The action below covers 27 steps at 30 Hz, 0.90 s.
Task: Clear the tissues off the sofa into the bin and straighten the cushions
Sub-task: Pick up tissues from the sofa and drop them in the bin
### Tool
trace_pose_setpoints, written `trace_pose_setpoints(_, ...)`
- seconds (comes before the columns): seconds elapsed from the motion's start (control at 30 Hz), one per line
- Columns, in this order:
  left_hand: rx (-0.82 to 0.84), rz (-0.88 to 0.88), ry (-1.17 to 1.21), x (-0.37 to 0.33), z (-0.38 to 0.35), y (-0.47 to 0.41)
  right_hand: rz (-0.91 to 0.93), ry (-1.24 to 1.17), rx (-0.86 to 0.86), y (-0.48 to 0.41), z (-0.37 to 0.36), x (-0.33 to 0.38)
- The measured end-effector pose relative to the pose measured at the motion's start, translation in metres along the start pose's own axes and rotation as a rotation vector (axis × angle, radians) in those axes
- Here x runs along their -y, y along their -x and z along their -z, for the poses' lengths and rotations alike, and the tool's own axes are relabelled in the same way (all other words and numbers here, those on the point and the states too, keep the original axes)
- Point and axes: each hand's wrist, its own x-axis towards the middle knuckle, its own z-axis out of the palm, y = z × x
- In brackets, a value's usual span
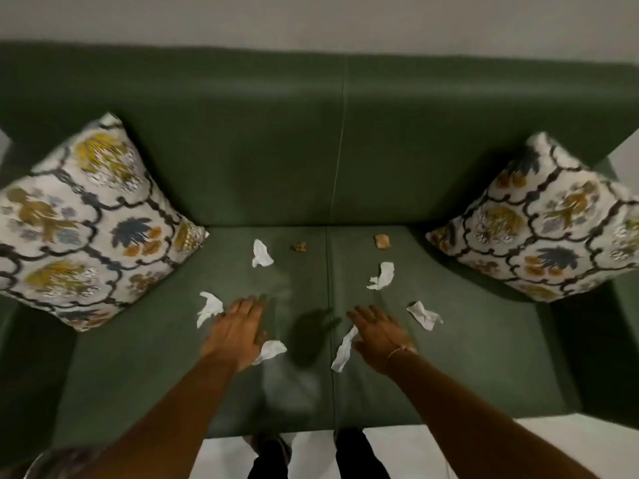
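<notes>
Several crumpled white tissues lie on the seat of the green sofa (466, 357). My left hand (238, 330) hovers flat over the seat with spread fingers, between one tissue (208, 307) on its left and another tissue (271, 350) at its right edge. My right hand (378, 337) is also flat and spread, beside a long tissue (343, 349). More tissues lie farther back (261, 254), (382, 275) and to the right (424, 314). Neither hand holds anything. Patterned cushions lean tilted in the left corner (83, 223) and right corner (549, 223).
Two small brown scraps (300, 246), (382, 241) sit near the backrest. A pale floor (432, 451) shows in front of the sofa, with my feet (273, 447) at the seat's front edge. No bin is in view.
</notes>
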Motion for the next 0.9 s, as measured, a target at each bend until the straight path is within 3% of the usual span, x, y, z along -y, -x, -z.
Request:
trace_pose_setpoints(0.2, 0.104, 0.056, -0.017, 0.021, -0.109, -0.031, 0.059, 0.060, 0.023, -0.042, -0.100, -0.014)
trace_pose_setpoints(0.4, -0.048, 0.052, -0.105, 0.039, -0.157, -0.034, 0.083, 0.082, -0.163, -0.051, -0.142, -0.032)
trace_pose_setpoints(0.53, -0.027, 0.135, -0.015, 0.025, -0.141, -0.045, 0.065, -0.012, -0.246, -0.047, -0.149, -0.043)
trace_pose_setpoints(0.63, -0.103, 0.145, 0.077, -0.004, -0.115, -0.063, 0.031, -0.097, -0.263, -0.037, -0.144, -0.059)
trace_pose_setpoints(0.8, -0.187, -0.023, 0.225, -0.094, -0.079, -0.121, -0.143, -0.189, -0.457, -0.013, -0.112, -0.113)
trace_pose_setpoints(0.9, -0.197, -0.169, 0.165, -0.158, -0.067, -0.163, -0.257, -0.128, -0.525, -0.011, -0.095, -0.159)
